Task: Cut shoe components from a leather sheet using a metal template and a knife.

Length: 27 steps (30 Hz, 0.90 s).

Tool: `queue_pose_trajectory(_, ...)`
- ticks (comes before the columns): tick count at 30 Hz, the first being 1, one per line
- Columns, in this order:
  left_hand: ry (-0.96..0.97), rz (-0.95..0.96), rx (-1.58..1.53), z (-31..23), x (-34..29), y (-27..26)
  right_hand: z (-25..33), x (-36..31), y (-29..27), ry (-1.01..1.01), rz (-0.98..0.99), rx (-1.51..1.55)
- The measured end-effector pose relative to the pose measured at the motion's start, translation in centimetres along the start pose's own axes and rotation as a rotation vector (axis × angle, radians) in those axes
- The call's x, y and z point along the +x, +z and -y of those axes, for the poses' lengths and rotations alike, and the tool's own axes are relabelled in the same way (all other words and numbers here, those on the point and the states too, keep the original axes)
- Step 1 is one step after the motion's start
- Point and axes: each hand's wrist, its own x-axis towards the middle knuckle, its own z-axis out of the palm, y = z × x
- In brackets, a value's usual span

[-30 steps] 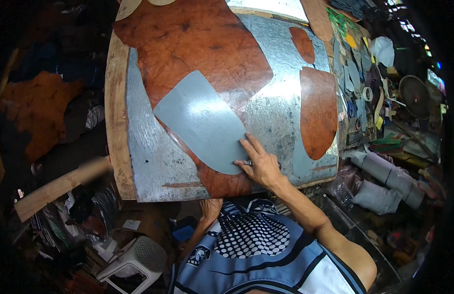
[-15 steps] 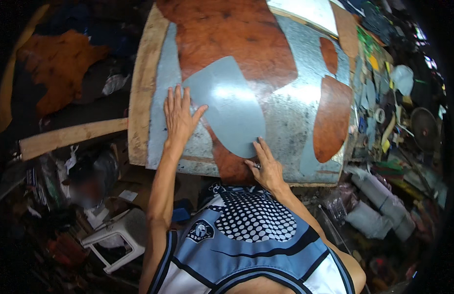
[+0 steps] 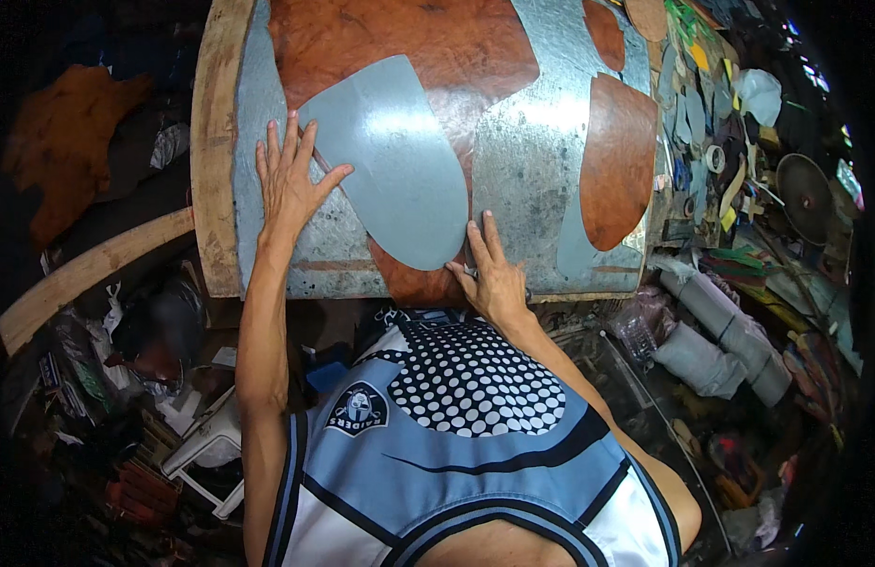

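A large grey rounded sheet (image 3: 386,161), like a flat template, lies over brown mottled leather (image 3: 409,28) on a metal-topped work table (image 3: 523,189). My left hand (image 3: 288,184) is flat and open at the sheet's upper left edge, fingertips on the leather and thumb stretched toward the sheet. At the sheet's lower tip rests my right hand (image 3: 497,279), index and middle fingers extended, thumb touching near the edge. Something small and dark shows between its thumb and fingers and beside the palm; its kind is hidden.
A brown oval leather piece (image 3: 619,161) lies on the table's right, over a grey sheet. Wood (image 3: 215,142) borders the left side. Templates and strips (image 3: 688,123) crowd the far right. Wrapped rolls (image 3: 726,331) stand lower right, a white stool (image 3: 206,444) lower left.
The whole view has shifted, so the table sits higher and further left. Both hands keep about the same places at the grey sheet, which has not visibly moved on the leather.
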Motion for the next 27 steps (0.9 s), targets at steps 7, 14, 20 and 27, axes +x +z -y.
queue_pose_trajectory(7, 0.03, -0.11, -0.096, 0.5, 0.2, 0.5, 0.3, 0.6, -0.6, 0.042, -0.062, 0.077)
queue_pose_trajectory(14, 0.036, -0.143, -0.088, 0.2, 0.1, 0.6, -0.4, 0.7, 0.1, -0.047, -0.192, -0.009)
queue_pose_trajectory(20, 0.042, -0.148, -0.059, 0.4, -0.5, 0.5, 0.0, 0.3, -0.1, 0.003, -0.146, -0.029)
queue_pose_trajectory(27, 0.032, -0.131, -0.082, 0.2, -0.3, 0.6, -0.5, 0.3, 0.3, 0.035, -0.114, 0.016)
